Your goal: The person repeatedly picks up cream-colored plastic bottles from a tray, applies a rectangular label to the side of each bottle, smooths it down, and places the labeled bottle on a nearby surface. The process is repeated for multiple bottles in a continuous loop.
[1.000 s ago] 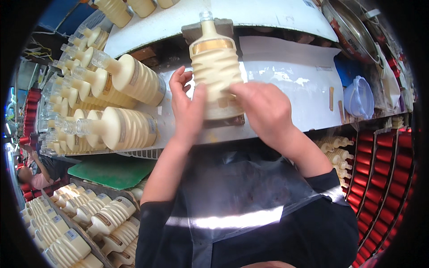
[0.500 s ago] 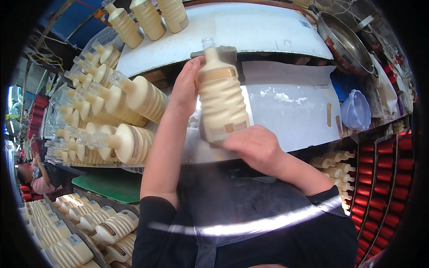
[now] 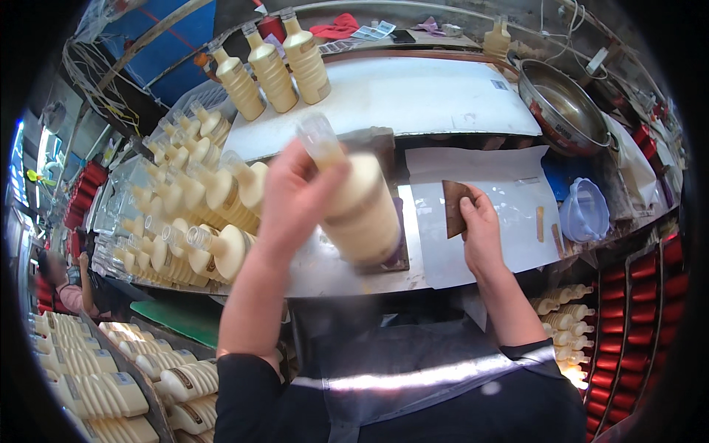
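My left hand (image 3: 289, 193) is closed round the neck of a cream bottle (image 3: 362, 214), lifted and tilted over the near edge of the table. Its clear glass-like mouth sticks out above my fingers, and the body is blurred by motion. In my right hand (image 3: 481, 225) is a thin, flat brown piece (image 3: 454, 210) with a slanted edge, pinched between thumb and fingers. That hand is above a white sheet (image 3: 509, 192), apart from the bottle. Beneath the bottle, a dark block (image 3: 377, 144) is partly hidden.
Rows of cream bottles (image 3: 221, 184) lean at the left, and three stand upright (image 3: 273, 74) on the white board (image 3: 413, 88). A metal pan (image 3: 565, 103) and a lilac basket (image 3: 583, 210) are at right. Crates of bottles (image 3: 88, 391) fill the lower left; red items (image 3: 617, 332) are stacked lower right.
My left hand has shifted to the bottle's neck and raised the bottle. My right hand has left its base, moved right and now holds the brown piece. The view has tilted upward.
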The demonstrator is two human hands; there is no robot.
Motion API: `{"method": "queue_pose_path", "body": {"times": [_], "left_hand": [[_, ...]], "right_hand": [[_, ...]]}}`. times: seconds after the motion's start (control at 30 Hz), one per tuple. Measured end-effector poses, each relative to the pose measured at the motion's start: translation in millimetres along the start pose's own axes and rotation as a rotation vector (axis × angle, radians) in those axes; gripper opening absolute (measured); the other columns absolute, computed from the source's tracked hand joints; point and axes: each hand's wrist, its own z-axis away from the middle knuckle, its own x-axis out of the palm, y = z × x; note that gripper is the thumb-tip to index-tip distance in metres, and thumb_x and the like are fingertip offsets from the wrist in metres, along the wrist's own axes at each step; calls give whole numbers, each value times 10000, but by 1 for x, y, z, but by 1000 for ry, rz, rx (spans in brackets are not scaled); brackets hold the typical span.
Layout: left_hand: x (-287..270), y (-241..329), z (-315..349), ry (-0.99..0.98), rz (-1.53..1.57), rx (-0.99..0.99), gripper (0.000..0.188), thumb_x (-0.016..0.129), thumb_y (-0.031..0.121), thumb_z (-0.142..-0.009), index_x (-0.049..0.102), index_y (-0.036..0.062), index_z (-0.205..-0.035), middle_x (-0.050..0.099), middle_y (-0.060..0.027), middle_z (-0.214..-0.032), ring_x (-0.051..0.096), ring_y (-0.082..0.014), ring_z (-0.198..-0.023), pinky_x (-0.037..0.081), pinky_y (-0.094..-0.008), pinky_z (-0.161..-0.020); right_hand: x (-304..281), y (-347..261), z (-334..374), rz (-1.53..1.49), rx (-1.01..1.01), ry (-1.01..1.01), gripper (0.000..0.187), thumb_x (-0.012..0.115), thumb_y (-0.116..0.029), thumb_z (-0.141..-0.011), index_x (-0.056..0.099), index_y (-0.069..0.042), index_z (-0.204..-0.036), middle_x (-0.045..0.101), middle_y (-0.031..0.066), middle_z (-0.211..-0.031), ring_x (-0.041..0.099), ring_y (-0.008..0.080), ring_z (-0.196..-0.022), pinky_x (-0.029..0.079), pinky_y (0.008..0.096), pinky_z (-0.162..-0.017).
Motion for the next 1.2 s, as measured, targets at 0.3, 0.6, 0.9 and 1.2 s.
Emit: {"method": "queue_pose_path", "body": {"times": [0.3,0.6,0.9,1.2], "left_hand": [[-9,16,-179,348,-507,355,308,741,268,-973,742,-11,-1102,727,-32,-948,641,-77,-838,500,-235,-749],[-4,-71,-293,508,-962,227,515,723,552,-868,780,55,-993,748,-184,-974,707,-374,-960,529,-447,-851],[-44,-135,-371,421,-1041,142,657,677,656,-870,769,39,-1077,763,-168,-1056,720,-325,-1001,525,-424,-898],[-87,-161,-399,325,-1012,140,781,724,511,-903,518,12,-1467,700,-76,-1309,667,-239,-1162,488,-353,-1006]], "right_hand": [[-84,-37,21,-158,196,-100,370,467,12,-914,596,10,-1261,620,84,-1207,602,175,-1130,503,294,-920],[-182,-73,50,198,449,-117,364,615,-283,-933,683,24,-751,686,116,-725,516,105,-471,361,221,-421],[-380,-59,151,337,596,549,249,609,-193,-953,677,-43,-766,604,44,-564,478,87,-388,323,250,-365],[-527,103,355,1436,978,956,287,657,-228,-862,627,40,-958,717,231,-834,717,325,-782,557,411,-725]]}}
